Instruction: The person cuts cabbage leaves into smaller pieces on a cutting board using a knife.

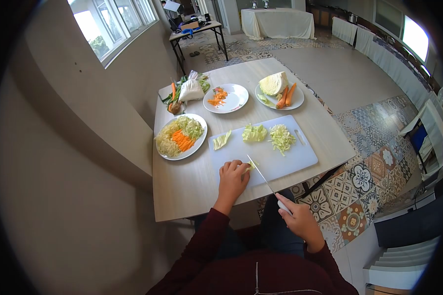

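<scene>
My right hand (300, 220) grips the white handle of a knife (262, 176), whose blade slants up and left over the near part of the white cutting board (295, 160). On the board, the curled fingers of my left hand (234, 178) press down on a small piece of cabbage (252, 165), mostly hidden beneath them. The blade is right beside this piece; whether it touches is too small to tell. Farther back on the board lie a flat cabbage strip (222, 140), a stack of cabbage leaves (254, 132) and a heap of shredded cabbage (282, 139).
Left of the board, a plate (202, 141) carries shredded vegetables in yellowish, orange and green. Behind stand a plate (238, 105) of orange pieces and a plate (298, 104) with a cabbage half (273, 83) and carrots (286, 96). A white bag (191, 90) sits among greens. A wall borders the table's left.
</scene>
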The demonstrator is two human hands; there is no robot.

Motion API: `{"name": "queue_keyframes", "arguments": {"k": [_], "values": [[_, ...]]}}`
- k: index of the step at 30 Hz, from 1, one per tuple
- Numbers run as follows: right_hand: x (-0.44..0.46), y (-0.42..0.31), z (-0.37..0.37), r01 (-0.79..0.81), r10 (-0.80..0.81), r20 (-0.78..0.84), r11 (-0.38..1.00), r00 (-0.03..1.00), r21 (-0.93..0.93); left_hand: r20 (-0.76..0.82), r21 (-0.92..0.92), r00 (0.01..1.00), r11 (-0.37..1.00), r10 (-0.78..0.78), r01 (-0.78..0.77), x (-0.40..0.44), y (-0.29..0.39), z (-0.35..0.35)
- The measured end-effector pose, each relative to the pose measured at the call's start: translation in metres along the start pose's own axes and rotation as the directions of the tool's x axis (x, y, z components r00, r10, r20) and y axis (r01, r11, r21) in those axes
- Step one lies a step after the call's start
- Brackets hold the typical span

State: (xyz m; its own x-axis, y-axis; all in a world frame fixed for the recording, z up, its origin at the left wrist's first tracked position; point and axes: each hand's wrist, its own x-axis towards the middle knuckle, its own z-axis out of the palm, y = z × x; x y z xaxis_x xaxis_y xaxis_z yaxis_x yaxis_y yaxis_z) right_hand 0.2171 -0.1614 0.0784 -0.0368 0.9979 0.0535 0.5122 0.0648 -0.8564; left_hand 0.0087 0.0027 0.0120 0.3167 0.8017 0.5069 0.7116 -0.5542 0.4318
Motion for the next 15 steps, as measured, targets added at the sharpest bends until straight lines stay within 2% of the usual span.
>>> {"name": "queue_keyframes", "arguments": {"k": [4, 8, 11, 15], "values": [[0.0019, -0.0009, 0.0028, 0.071, -0.072, -0.021, 0.995, 0.997, -0.068, 0.019, 0.026, 1.0, 1.0, 0.011, -0.011, 0.0001, 0.0006, -0.0012], [0.0022, -0.0089, 0.0013, -0.045, 0.049, 0.049, 0.996, 0.998, -0.078, -0.015, 0.018, 1.0, 1.0, 0.021, -0.021, 0.003, 0.0, 0.0001], [0.0007, -0.0041, 0.0047, 0.011, -0.01, 0.022, 0.999, 1.0, -0.047, -0.012, 0.021, 1.0, 1.0, 0.019, -0.019, -0.0003, 0.0024, -0.0018], [-0.0029, -0.0105, 0.0015, -0.026, 0.029, 0.043, 0.998, 0.999, -0.063, -0.006, 0.023, 1.0, 1.0, 0.019, -0.018, 0.0007, 0.0021, -0.002]]}}
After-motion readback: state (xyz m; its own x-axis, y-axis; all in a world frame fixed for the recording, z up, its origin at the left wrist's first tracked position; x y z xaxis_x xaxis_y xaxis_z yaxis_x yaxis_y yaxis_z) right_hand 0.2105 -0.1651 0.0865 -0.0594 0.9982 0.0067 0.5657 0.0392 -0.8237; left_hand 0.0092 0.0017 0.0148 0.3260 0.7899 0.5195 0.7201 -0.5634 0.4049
